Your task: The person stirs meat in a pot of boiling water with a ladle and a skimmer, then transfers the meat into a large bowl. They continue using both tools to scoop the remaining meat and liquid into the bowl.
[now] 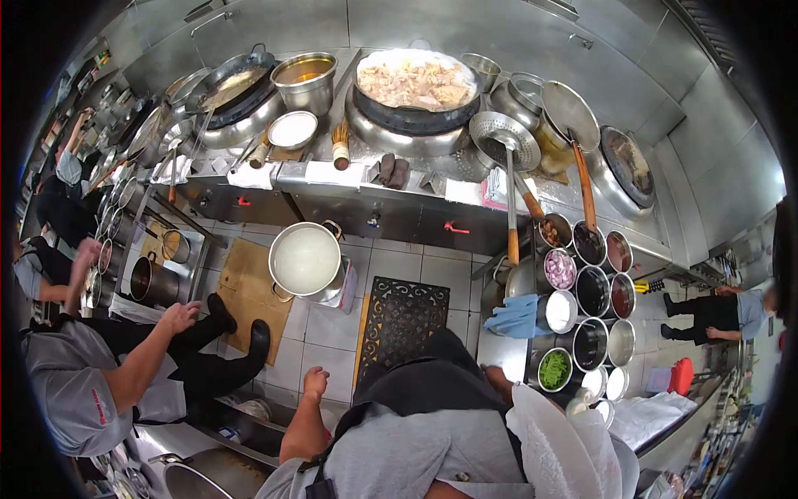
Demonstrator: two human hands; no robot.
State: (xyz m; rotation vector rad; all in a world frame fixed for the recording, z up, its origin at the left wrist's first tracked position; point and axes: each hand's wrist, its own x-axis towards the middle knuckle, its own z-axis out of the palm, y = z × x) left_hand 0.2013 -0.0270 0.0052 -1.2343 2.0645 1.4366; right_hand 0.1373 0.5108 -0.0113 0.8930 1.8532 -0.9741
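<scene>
**Left hand free over the floor, pots full all round**

Your left hand (314,382) hangs at 7 o'clock in the view. Its fingers are loosely curled and it grasps nothing and touches nothing. Your right hand is hidden behind a white plastic bag (565,449) at 5 o'clock — I cannot tell its state.

The nearest container to your left hand is the big steel pot (305,259). It stands on the floor tiles at 12 o'clock from the hand, apart from it, and is filled with a milky white liquid. A black floor mat (403,320) lies just to the pot's 4 o'clock.

At 12 o'clock in the view, the large wok (416,79) is heaped with pale meat pieces. At 11 o'clock, a steel pot (305,71) holds amber liquid, and a small bowl (293,129) below it holds something white.

At 3 o'clock, tubs crowd the side surface (499,349):
- chopped red onion (560,269)
- a white powder (562,310)
- dark sauce (592,291)
- chopped greens (554,368)

A blue cloth (515,316) lies beside them.

A co-worker's hand (179,316) reaches in at 9 o'clock — well apart from yours.
</scene>
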